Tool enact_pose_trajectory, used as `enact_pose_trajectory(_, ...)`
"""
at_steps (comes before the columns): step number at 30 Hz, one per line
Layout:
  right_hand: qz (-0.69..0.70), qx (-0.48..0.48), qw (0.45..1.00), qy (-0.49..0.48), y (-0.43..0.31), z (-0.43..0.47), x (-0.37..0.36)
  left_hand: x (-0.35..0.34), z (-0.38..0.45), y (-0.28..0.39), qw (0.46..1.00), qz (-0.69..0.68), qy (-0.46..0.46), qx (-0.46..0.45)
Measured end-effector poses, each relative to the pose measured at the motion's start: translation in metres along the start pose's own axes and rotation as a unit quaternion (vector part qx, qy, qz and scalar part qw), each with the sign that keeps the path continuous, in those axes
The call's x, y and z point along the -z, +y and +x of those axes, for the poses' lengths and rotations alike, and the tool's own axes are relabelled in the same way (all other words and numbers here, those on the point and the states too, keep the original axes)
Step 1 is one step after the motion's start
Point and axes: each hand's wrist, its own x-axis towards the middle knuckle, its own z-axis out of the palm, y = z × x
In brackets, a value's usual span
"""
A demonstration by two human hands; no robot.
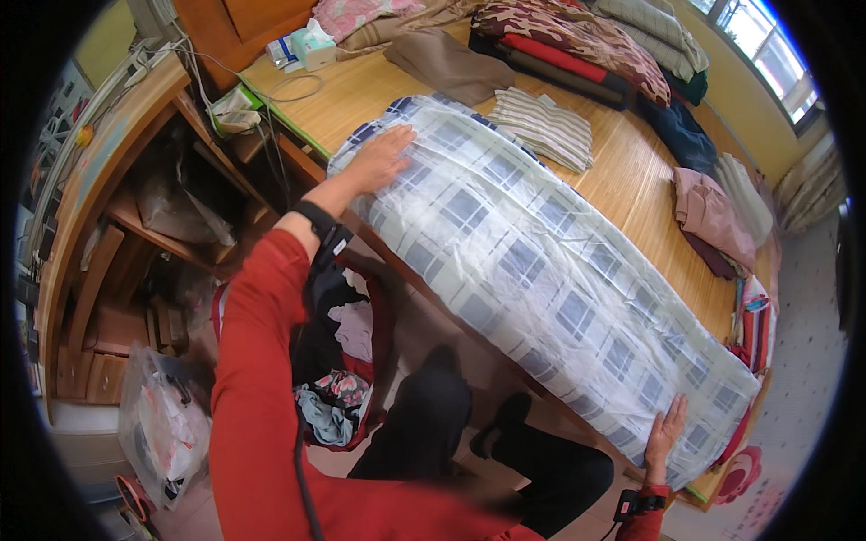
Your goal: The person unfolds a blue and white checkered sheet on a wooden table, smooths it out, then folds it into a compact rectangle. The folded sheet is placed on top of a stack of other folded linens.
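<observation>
A white and blue-grey checked cloth (521,264) lies in a long folded strip along the near edge of the bed, with some wrinkles. My left hand (385,159) rests flat on its upper left end, fingers apart. Near the lower right end, my right hand (666,433) presses on the cloth with the palm down. Darker blue fabric shows along the cloth's far upper edge. Just beyond it is a folded striped cloth (541,128), and a brown folded cloth (450,64) lies farther back.
A camouflage-patterned blanket (575,40) tops a stack at the back. Pink folded clothes (714,213) lie to the right. A tissue box (313,49) stands at the upper left. An open bag of clothes (369,412) is on the floor beside my legs, near wooden shelving (155,230).
</observation>
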Motion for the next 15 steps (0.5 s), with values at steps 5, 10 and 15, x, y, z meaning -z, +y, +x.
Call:
enact_pose_trajectory(5, -0.01, -0.041, 0.999, -0.025, 0.002, 0.0, -0.001, -0.018, 0.031, -0.038, 0.958, 0.046, -0.138, 0.249)
enact_pose_trajectory(10, 0.008, -0.028, 1.0, -0.01, 0.006, 0.002, -0.005, 0.001, 0.067, -0.067, 0.968, 0.093, -0.101, 0.212)
enact_pose_trajectory(15, -0.012, -0.047, 0.999, -0.024, 0.008, 0.003, -0.006, -0.009, 0.103, -0.067, 0.983, 0.021, -0.011, 0.185)
